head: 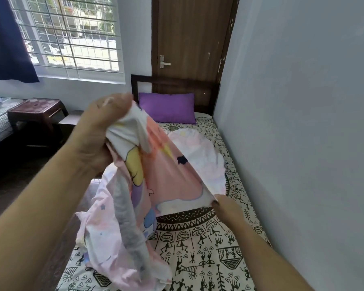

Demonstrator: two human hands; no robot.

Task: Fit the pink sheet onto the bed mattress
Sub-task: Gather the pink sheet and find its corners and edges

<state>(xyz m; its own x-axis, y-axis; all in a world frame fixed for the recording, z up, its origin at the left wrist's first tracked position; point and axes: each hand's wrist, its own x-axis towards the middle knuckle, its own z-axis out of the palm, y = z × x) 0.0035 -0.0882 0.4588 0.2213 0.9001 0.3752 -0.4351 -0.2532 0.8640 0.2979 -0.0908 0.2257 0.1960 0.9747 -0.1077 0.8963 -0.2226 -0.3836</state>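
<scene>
The pink sheet (166, 173), printed with cartoon figures, hangs bunched above the bed. My left hand (99, 131) is raised and clenched on its upper edge. My right hand (227, 208) sits lower and pinches another edge, so the cloth is stretched between them. The rest of the sheet droops onto the mattress (208, 248), which is covered by a white cloth with black tribal figures. Part of the sheet lies spread further up the bed.
A purple pillow (167, 110) leans at the dark headboard (172, 85) in front of a brown door (193, 38). A grey wall (303, 122) runs along the bed's right side. A brown stool (36, 112) and a barred window (72, 34) are to the left.
</scene>
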